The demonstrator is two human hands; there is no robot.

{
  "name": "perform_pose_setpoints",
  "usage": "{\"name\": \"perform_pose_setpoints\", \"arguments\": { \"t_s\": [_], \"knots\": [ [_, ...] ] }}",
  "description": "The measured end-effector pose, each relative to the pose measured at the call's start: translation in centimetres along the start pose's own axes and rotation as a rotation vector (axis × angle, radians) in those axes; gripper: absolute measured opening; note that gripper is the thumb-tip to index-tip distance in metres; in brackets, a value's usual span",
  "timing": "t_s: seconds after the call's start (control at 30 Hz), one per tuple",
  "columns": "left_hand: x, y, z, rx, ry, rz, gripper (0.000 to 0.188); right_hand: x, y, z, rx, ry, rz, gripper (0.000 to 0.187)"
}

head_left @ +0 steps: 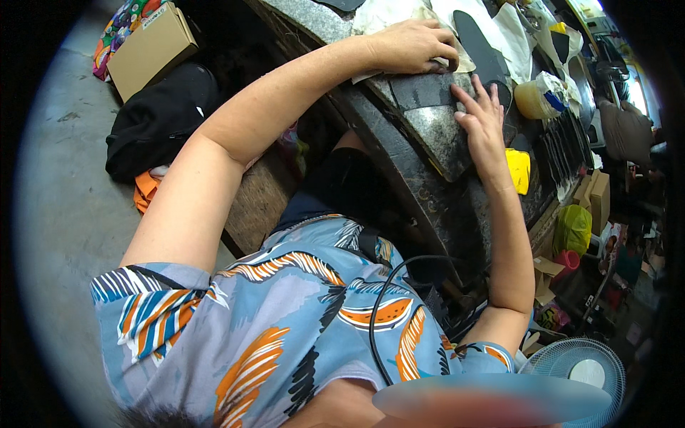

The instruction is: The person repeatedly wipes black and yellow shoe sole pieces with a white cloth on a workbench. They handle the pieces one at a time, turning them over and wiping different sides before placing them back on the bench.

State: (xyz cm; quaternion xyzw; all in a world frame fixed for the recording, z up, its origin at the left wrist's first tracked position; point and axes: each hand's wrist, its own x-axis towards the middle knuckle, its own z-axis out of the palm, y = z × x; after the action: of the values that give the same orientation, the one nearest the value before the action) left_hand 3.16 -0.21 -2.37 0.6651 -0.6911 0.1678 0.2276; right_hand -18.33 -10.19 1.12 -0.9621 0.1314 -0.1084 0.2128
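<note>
My left hand (421, 48) rests at the far side of a grey stone slab (432, 132), over an off-white cloth or sheet. Its fingers are bent down and drawn together; what lies under the fingertips is hidden. A flat dark piece (419, 93) lies on the slab just below that hand. My right hand (482, 118) is at the slab's right edge, fingers spread and nothing held in them. Beyond it, a long dark grey sole-shaped piece (477, 44) lies on off-white sheets (515, 41).
Right of my right hand stand a jar of yellowish stuff (529, 100) and a yellow object (518, 171). Black strips (560, 153) lie along the bench's right side. At left are a cardboard box (152, 53) and black bag (160, 118); a fan (579, 378) stands lower right.
</note>
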Motion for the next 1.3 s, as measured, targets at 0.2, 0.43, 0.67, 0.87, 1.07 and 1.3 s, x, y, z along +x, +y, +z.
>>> {"name": "perform_pose_setpoints", "arguments": {
  "t_s": [0.2,0.43,0.67,0.87,1.07,1.3],
  "knots": [
    [0.8,0.4,0.4,0.006,0.047,0.000,0.032,-2.3,-2.3,-1.7,-0.191,-0.120,-0.203,0.040],
    [1.0,0.4,0.5,-0.009,0.036,-0.005,0.032,-2.0,-2.8,-2.3,-0.737,0.100,-0.279,0.035],
    [1.1,0.2,0.0,-0.467,0.064,-0.271,0.028,-0.8,-4.3,-2.8,-0.528,0.143,-0.105,0.039],
    [0.5,1.3,-1.6,-0.194,0.064,-0.191,0.030,-2.2,-3.0,-4.2,-0.274,0.044,-0.327,0.025],
    [-1.1,5.4,-3.8,-0.145,-0.322,-0.049,0.034,-2.3,2.6,-7.3,-0.060,0.151,0.281,0.050],
    [-2.3,6.1,-3.1,-0.248,-0.136,0.107,0.042,-2.3,4.2,-4.8,-0.132,0.137,0.281,0.092]
  ]
}}
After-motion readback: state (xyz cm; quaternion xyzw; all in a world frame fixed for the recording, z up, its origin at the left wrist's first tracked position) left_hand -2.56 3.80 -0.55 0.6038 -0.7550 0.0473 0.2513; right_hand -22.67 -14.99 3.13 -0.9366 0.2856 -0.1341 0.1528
